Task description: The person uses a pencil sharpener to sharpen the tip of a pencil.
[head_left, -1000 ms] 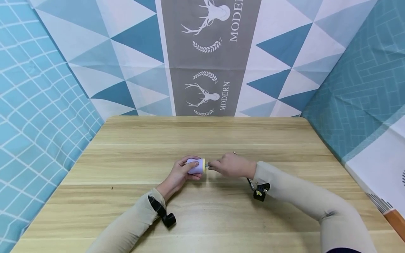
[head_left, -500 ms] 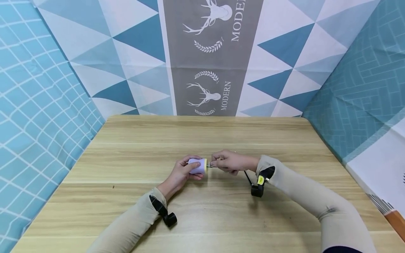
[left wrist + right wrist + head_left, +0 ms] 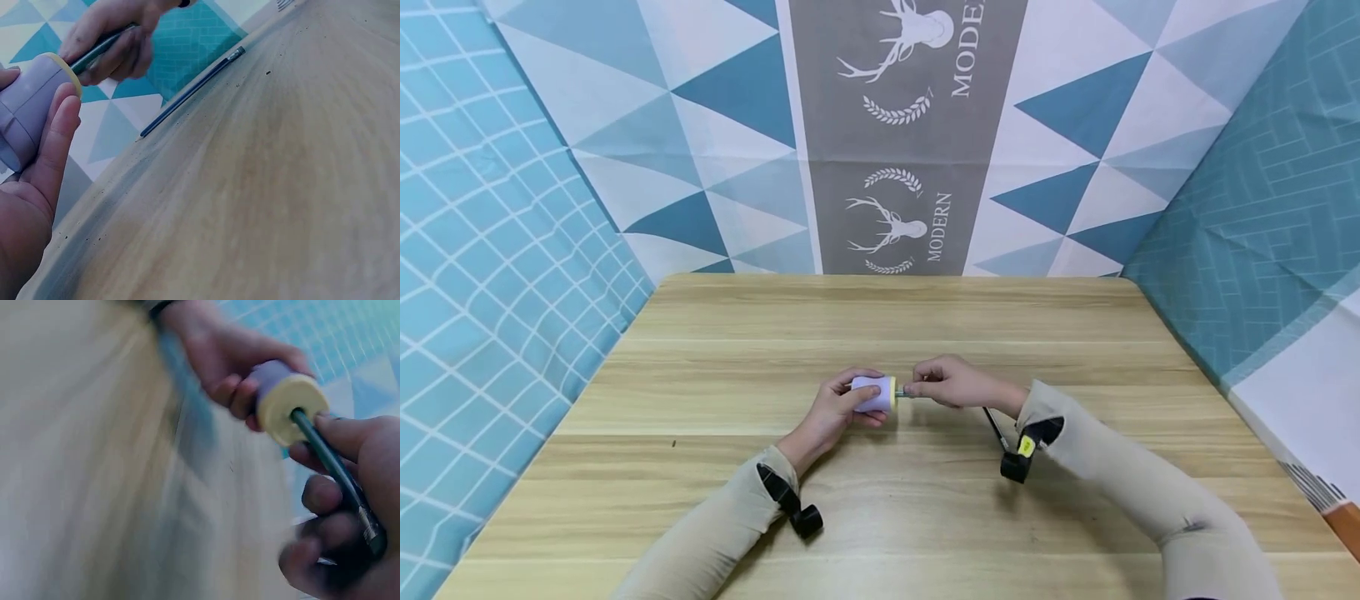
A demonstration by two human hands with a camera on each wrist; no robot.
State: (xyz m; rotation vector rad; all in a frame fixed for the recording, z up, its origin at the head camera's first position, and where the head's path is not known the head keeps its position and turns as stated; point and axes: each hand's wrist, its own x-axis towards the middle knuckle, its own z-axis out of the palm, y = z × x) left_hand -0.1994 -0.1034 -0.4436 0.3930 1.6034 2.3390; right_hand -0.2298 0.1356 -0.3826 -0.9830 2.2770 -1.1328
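My left hand (image 3: 829,415) grips a lilac pencil sharpener (image 3: 870,394) with a pale yellow end, its thumb along the side. That yellow end faces my right hand (image 3: 961,382), which pinches a dark green pencil (image 3: 331,462) between thumb and fingers. In the right wrist view the pencil's front end sits in the sharpener's round hole, so its tip is hidden. The other fingers of the right hand curl around near the pencil's rear end.
A second dark pencil (image 3: 190,94) lies on the wooden table (image 3: 880,517), partly under my right forearm in the head view. A small dark speck (image 3: 673,443) marks the table at left. Patterned cloth (image 3: 887,125) hangs behind the table.
My right hand has turned at the wrist around the pencil, its fingers rolling over and the wrist camera swinging with it. The left hand keeps its hold on the sharpener.
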